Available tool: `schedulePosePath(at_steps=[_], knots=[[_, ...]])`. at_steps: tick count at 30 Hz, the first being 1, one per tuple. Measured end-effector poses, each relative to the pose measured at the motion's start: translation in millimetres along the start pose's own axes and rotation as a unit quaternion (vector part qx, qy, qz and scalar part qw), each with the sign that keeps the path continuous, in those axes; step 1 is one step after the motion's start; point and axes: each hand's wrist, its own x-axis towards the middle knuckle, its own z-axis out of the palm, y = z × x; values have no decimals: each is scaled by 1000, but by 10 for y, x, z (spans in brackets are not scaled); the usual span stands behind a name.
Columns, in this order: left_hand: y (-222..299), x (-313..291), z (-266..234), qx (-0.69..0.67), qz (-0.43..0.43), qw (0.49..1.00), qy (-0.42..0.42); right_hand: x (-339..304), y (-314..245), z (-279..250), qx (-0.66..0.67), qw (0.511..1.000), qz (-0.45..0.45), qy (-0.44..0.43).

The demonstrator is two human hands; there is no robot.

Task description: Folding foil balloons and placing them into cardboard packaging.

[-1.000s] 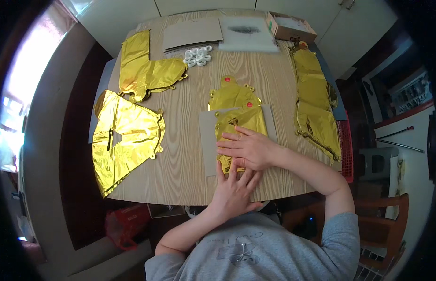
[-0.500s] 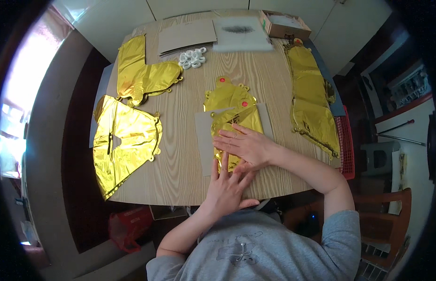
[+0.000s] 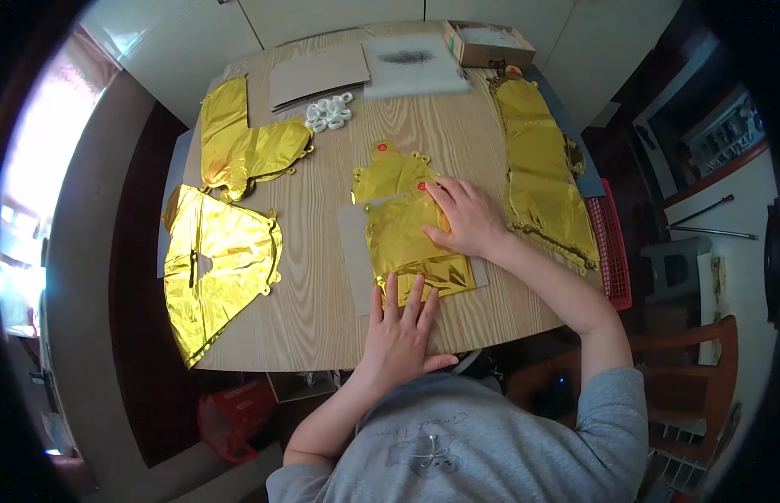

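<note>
A gold foil balloon [image 3: 398, 235] lies folded over a flat grey cardboard sheet [image 3: 351, 251] at the middle of the table. Its upper part [image 3: 394, 174] extends past the card's far edge and carries a red round sticker [image 3: 382, 147]. My left hand [image 3: 398, 331] rests with fingers spread, their tips on the foil's near edge. On the balloon's right side lies my right hand [image 3: 470, 220], thumb apart, fingertips close to a second red sticker [image 3: 423, 186]. Neither hand grips anything.
More gold foil balloons lie at the left [image 3: 227, 251], far left [image 3: 247, 138] and right [image 3: 545, 159]. Behind are white rings [image 3: 330, 113], stacked cardboard sheets [image 3: 319, 75], a translucent white sheet [image 3: 415, 80] and an open box [image 3: 490, 52]. A red basket [image 3: 612, 251] stands beside the table's right edge.
My right hand has moved off the foil's middle, up and right toward the sticker, uncovering the folded foil. My left hand stays at the near edge. The whole view has shifted slightly.
</note>
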Motion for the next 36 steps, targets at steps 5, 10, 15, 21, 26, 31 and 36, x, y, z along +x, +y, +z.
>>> schedulePosePath(at_steps=[5,10,15,21,26,31,36], knots=[[7,-111,-36,0,-8,1000,-18,-73,-163,-51,14,1000,20,11],[79,-320,-9,6,-15,999,-32,-244,-372,29,-47,997,-10,53],[195,-274,64,-14,-21,999,-30,-277,-430,-7,-35,999,13,20],[279,-205,7,26,-26,999,-36,-264,-352,1,10,1000,24,11],[388,-111,-27,49,-44,997,-33,-265,-334,-25,43,999,21,11],[450,-46,-15,68,-61,995,-32,-299,-260,27,44,998,16,36],[438,-12,79,76,-69,995,-1,-300,-260,-3,26,999,9,26]])
